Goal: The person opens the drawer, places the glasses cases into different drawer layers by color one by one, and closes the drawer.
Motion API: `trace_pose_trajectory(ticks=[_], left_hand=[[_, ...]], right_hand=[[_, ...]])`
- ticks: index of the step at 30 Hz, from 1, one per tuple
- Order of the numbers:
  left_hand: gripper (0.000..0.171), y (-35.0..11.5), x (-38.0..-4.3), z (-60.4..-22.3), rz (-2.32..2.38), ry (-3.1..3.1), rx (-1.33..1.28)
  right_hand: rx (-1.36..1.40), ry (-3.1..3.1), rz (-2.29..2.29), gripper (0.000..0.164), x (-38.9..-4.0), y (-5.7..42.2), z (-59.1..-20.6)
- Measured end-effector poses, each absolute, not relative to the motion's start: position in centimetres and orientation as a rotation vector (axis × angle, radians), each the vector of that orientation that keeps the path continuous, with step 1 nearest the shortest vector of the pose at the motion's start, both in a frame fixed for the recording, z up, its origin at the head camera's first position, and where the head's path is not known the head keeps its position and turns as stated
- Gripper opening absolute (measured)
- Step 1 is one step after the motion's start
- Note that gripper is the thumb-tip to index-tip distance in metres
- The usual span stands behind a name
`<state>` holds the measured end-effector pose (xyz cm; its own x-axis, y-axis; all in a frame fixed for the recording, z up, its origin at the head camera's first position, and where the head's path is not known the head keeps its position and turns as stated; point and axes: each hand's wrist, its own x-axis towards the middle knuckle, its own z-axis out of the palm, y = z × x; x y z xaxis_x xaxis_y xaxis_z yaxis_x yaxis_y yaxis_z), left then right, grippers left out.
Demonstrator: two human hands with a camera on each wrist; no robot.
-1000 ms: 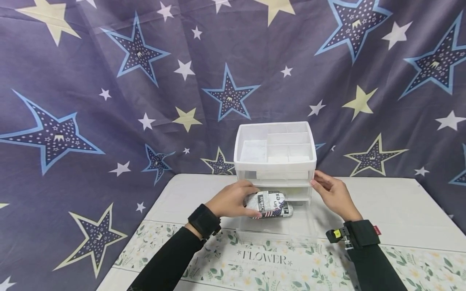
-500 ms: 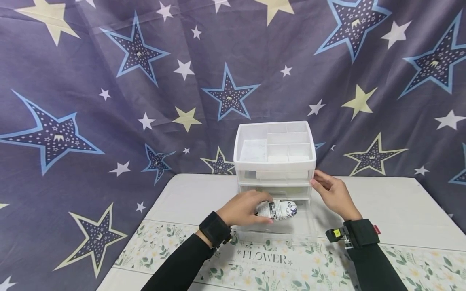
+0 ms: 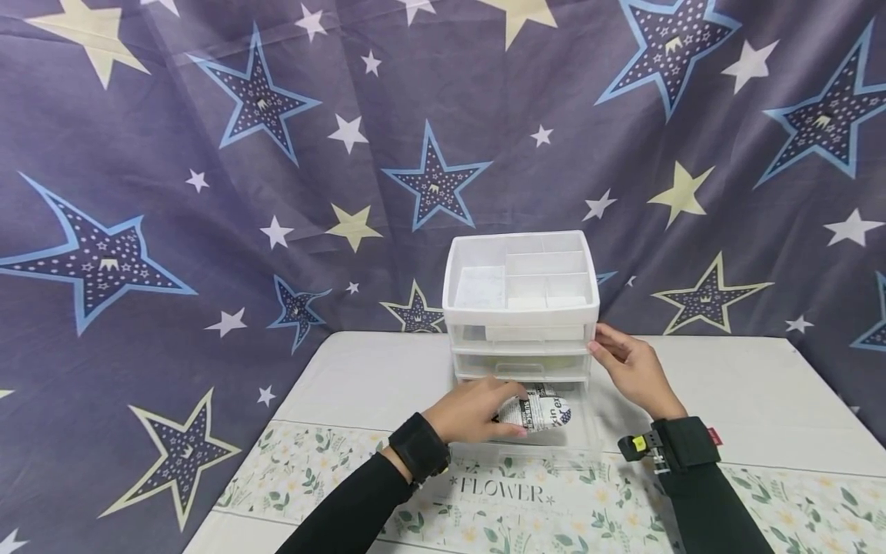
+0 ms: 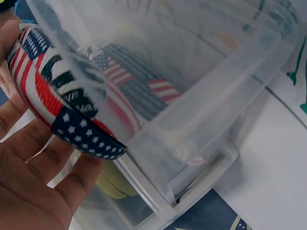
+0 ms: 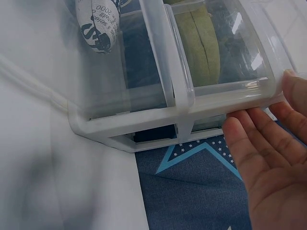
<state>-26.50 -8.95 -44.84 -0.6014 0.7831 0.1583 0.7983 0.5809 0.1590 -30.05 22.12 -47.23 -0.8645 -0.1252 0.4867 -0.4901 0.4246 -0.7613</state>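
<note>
My left hand [image 3: 477,412] grips a rounded, oblong case [image 3: 547,412] with a newspaper-and-flag print, low within the pulled-out clear bottom drawer [image 3: 547,450] of a white drawer unit [image 3: 521,317]. In the left wrist view, thumb and fingers wrap one end of the case [image 4: 72,100], and part of it shows through the drawer's clear wall [image 4: 211,110]. My right hand [image 3: 640,377] holds the unit's right side. The right wrist view puts that thumb on the front edge and the fingers [image 5: 259,139] along the side of the frame.
An olive-green item [image 5: 196,43] lies inside the closed drawer above. The unit's top tray [image 3: 484,288] has several compartments. A floral runner [image 3: 498,523] crosses the white table [image 3: 388,362], and a star-print curtain [image 3: 332,192] hangs behind.
My left hand has carried the case right and downward, deeper into the bottom drawer. The right hand has stayed on the unit's side.
</note>
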Motion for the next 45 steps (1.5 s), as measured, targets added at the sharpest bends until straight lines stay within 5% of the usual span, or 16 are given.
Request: trace_pose_trajectory(ticks=[31, 45], left_hand=[[0.057, -8.4, -26.1, -46.6, -0.075, -2.734, -1.262], [0.031, -8.6, -26.5, -47.0, -0.083, -2.636, -1.301]], right_hand=[[0.533, -2.326, 1.426, 0.053, -30.1, 22.2, -47.1], [0.521, -2.325, 1.429, 0.053, -30.1, 22.1, -47.0]])
